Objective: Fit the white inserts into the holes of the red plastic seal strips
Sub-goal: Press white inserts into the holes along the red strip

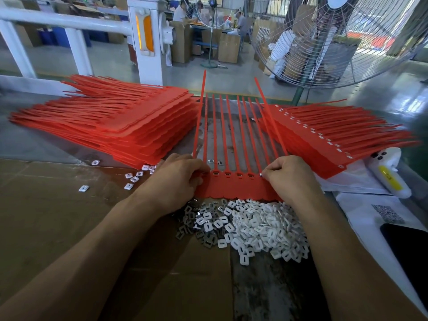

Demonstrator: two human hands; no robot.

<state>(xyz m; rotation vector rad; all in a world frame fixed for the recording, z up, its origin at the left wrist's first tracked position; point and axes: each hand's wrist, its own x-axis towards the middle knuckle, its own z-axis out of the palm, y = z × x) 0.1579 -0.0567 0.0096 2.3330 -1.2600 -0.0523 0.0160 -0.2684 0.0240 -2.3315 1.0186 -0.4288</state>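
At frame centre the curled fingers (201, 169) of the left hand (178, 179) and right hand (289, 177) pinch opposite ends of a flat red plastic seal strip sheet (234, 189) on the table (69, 205), just above a heap of small white rectangular inserts (259, 225).

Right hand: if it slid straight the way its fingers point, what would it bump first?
Probably the left hand. The right hand points leftward along the red strip, across its row of holes, though depth is hard to judge.
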